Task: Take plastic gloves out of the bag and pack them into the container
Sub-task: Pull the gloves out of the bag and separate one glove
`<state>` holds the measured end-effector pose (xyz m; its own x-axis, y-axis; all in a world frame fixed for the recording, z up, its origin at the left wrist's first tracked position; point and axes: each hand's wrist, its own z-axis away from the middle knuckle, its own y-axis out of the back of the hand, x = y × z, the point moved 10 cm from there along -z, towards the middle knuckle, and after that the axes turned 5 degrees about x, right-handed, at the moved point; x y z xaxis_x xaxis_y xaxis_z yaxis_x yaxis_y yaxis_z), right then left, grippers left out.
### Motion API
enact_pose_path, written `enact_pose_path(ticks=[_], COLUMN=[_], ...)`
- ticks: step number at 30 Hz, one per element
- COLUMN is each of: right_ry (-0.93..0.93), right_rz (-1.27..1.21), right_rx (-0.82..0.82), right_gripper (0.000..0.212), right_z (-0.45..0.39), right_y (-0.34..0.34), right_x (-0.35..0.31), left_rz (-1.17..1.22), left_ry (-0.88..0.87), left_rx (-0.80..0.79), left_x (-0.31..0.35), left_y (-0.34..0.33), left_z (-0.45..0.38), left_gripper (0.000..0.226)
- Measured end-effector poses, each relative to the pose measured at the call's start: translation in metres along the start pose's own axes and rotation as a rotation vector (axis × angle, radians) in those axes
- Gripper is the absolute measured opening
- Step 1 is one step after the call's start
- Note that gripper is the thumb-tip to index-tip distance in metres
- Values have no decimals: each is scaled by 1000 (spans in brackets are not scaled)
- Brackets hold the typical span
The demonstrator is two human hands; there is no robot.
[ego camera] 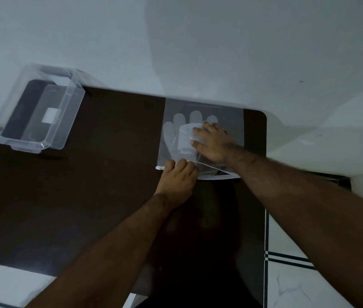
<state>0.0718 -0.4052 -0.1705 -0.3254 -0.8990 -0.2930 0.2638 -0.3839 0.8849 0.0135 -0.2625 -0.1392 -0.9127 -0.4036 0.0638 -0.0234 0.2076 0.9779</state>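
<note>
A clear plastic bag point(227, 112) of translucent gloves point(176, 130) lies flat at the far right of the dark table point(100, 174). Its open mouth faces me. My left hand point(178, 176) pinches the near edge of the bag's opening. My right hand point(211, 143) is pushed inside the bag, with its fingers closed on the glove stack and a white paper insert. A clear plastic container point(40, 114) with no lid on it sits tilted at the table's far left corner.
A pale wall runs right behind the table's far edge. White floor tiles with dark stripes show at the lower left and to the right of the table.
</note>
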Motion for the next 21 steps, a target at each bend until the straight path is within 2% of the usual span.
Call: enact_pose_path(ticks=[8, 15, 18, 21], right_ry=[11, 32, 50, 26], right_rz=[77, 144, 232, 284], right_rx=[-11, -6, 19, 125], right_gripper=[70, 73, 75, 74], right_z=[-2, 0, 4, 14], right_y=[-3, 0, 3, 16], right_x=[1, -1, -6, -14], left_rz=[40, 52, 55, 76], left_ry=[-15, -21, -2, 12], left_rx=[-49, -55, -59, -39], left_x=[30, 52, 56, 60], left_y=[10, 13, 17, 23], left_z=[41, 97, 118, 137], left_gripper=[30, 26, 25, 22])
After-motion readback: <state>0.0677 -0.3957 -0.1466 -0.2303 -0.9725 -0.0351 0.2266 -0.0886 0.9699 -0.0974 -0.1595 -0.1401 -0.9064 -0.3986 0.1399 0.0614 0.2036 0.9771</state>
